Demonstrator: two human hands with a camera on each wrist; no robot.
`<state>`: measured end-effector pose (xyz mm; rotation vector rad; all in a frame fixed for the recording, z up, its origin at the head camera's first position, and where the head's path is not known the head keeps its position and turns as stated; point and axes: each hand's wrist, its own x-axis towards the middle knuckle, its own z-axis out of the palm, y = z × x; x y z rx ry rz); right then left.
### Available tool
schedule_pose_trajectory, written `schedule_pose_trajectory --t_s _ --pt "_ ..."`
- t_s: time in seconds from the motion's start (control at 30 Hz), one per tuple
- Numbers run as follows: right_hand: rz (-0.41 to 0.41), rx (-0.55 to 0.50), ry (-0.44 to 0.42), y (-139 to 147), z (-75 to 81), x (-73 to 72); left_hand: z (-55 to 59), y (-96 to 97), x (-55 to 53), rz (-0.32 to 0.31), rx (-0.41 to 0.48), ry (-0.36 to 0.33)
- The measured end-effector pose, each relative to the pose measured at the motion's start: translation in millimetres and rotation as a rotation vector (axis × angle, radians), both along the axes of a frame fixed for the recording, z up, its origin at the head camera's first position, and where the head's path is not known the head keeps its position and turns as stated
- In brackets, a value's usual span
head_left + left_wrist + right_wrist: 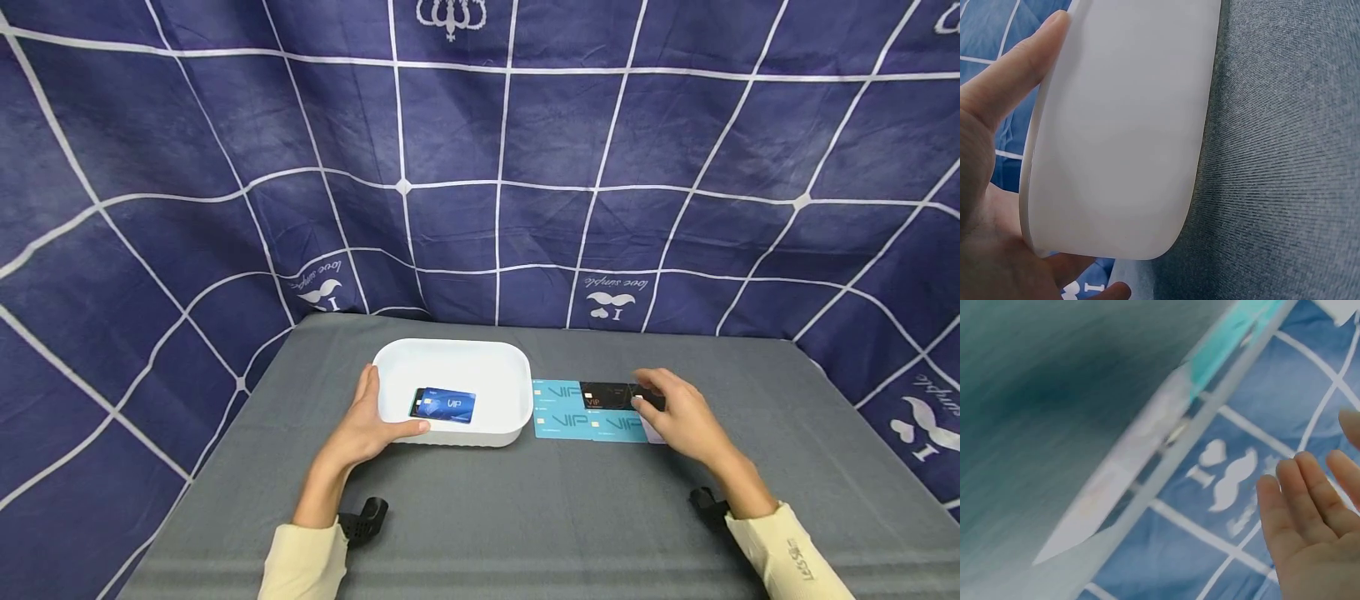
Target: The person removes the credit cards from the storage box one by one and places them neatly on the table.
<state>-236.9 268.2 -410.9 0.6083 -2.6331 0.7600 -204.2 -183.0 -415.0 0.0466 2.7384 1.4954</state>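
Note:
A white plastic tray [453,438] is gripped at its near left corner by my left hand [367,429], thumb along the front rim and fingers on the left end. In the left wrist view its smooth wall [1116,125] fills the middle. Inside lies a blue VIP card [446,405], overlapping a darker card. To the tray's right, teal VIP cards [562,422], black cards [606,395] and a pale pinkish card [652,430] form a block. My right hand [686,421] hovers over the block's right end, thumb and fingers apart. The right wrist view shows its fingers [1310,500] extended, holding nothing.
A grey cloth [480,517] covers the table. Behind and at both sides hangs a dark blue curtain [465,225] with white grid lines. Each wrist wears a black camera band, like the one on the left wrist [365,521].

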Motion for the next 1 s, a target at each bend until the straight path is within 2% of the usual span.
schedule_pose_trajectory --t_s 0.3,0.4,0.6,0.83,1.0 --pt "0.149 -0.041 0.056 -61 10.6 -9.3 -1.4 -1.4 -0.2 0.001 0.024 0.001" --pt "0.189 -0.055 0.087 -79 13.0 -9.2 -2.0 -1.0 -0.2 0.0 0.03 0.003" --pt "0.263 -0.083 0.087 -119 14.6 -6.3 -1.7 -1.9 0.1 0.006 0.028 0.001" --pt "0.348 -0.026 0.125 -167 10.7 -2.7 -2.0 -1.8 -0.2 0.007 0.02 -0.001" --pt "0.363 0.044 0.089 -190 12.4 -4.5 -3.5 -0.7 -0.2 0.006 0.024 0.006"
